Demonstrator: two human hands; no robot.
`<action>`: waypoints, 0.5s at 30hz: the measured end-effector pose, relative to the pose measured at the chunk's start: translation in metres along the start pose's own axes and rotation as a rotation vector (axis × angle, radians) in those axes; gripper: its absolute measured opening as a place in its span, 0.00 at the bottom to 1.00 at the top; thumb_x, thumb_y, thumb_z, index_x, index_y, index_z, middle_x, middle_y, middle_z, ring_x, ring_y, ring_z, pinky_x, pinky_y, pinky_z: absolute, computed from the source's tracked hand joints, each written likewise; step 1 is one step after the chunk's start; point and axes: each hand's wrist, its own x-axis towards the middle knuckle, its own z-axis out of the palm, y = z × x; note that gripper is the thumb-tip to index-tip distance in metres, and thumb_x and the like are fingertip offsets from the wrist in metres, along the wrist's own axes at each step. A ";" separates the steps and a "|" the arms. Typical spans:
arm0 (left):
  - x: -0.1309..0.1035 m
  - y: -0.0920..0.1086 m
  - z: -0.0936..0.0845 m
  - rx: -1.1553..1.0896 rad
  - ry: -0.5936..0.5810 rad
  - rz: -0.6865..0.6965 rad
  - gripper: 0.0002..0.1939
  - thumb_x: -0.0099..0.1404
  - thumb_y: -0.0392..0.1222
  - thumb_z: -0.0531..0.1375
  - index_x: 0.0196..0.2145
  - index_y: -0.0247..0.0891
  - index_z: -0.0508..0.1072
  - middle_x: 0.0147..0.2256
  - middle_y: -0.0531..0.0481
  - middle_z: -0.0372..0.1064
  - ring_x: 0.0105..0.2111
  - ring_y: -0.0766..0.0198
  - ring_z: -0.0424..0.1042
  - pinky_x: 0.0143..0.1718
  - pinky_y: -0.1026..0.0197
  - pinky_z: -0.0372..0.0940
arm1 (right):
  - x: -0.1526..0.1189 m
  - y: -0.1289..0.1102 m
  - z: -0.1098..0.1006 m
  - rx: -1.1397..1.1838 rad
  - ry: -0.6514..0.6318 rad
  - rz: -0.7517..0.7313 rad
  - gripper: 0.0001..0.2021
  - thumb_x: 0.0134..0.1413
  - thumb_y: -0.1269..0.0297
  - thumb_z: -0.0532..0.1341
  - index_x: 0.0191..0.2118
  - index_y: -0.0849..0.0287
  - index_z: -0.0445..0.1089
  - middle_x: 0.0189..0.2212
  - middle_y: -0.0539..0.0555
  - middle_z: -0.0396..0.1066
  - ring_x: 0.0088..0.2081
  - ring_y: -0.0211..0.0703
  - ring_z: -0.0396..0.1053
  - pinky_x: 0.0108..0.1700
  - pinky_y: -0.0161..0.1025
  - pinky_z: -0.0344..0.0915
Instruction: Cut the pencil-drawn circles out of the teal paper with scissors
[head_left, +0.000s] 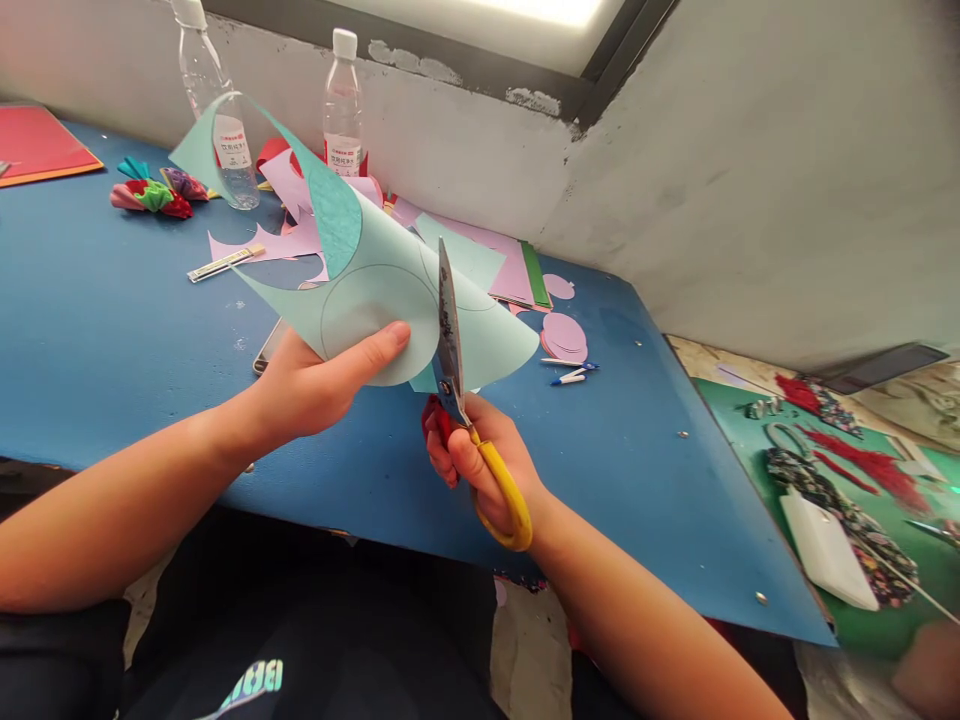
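Observation:
My left hand [322,380] pinches a pale green paper [382,300] with its thumb on top and its fingers hidden behind. Drawn circles mark the sheet, and a curved, partly cut strip of it arches up at the left. My right hand [487,450] is wrapped round the handles of scissors [450,330], one of them yellow, the other red and mostly covered by the fingers. The blades point upward at the paper, beside the edge of the drawn circle. How far apart the blades stand is hard to tell.
Two water bottles [343,110] stand by the wall. Behind the paper lie pink paper scraps [289,243]. Pink paper circles [564,337] and pens [570,377] are at the right, fabric pieces [157,195] at the left. A green table [847,500] holds a white phone-like object [829,550].

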 end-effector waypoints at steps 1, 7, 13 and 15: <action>0.000 0.000 0.000 0.002 0.000 -0.001 0.24 0.64 0.67 0.84 0.41 0.47 0.90 0.43 0.44 0.89 0.52 0.38 0.89 0.61 0.36 0.87 | 0.000 0.000 0.000 -0.004 0.004 0.002 0.37 0.65 0.19 0.74 0.40 0.52 0.68 0.27 0.44 0.61 0.26 0.38 0.58 0.27 0.41 0.55; -0.002 0.002 -0.001 0.021 -0.001 -0.003 0.22 0.65 0.64 0.84 0.42 0.46 0.90 0.46 0.44 0.90 0.53 0.38 0.89 0.62 0.36 0.86 | -0.002 0.001 -0.001 -0.030 0.024 0.010 0.37 0.65 0.18 0.74 0.42 0.53 0.71 0.27 0.44 0.62 0.25 0.38 0.57 0.27 0.42 0.55; -0.004 0.003 -0.003 0.048 0.004 -0.011 0.23 0.64 0.65 0.84 0.44 0.46 0.90 0.47 0.44 0.90 0.54 0.38 0.89 0.64 0.36 0.86 | -0.002 -0.002 0.000 -0.062 0.034 0.010 0.38 0.64 0.18 0.73 0.42 0.52 0.71 0.27 0.44 0.63 0.25 0.39 0.58 0.27 0.41 0.57; -0.004 0.004 -0.005 0.064 0.002 -0.009 0.24 0.64 0.66 0.84 0.45 0.47 0.90 0.47 0.44 0.91 0.55 0.37 0.89 0.65 0.36 0.86 | -0.002 -0.003 0.000 -0.074 0.038 0.012 0.38 0.64 0.17 0.73 0.43 0.52 0.71 0.27 0.44 0.63 0.26 0.39 0.58 0.27 0.41 0.57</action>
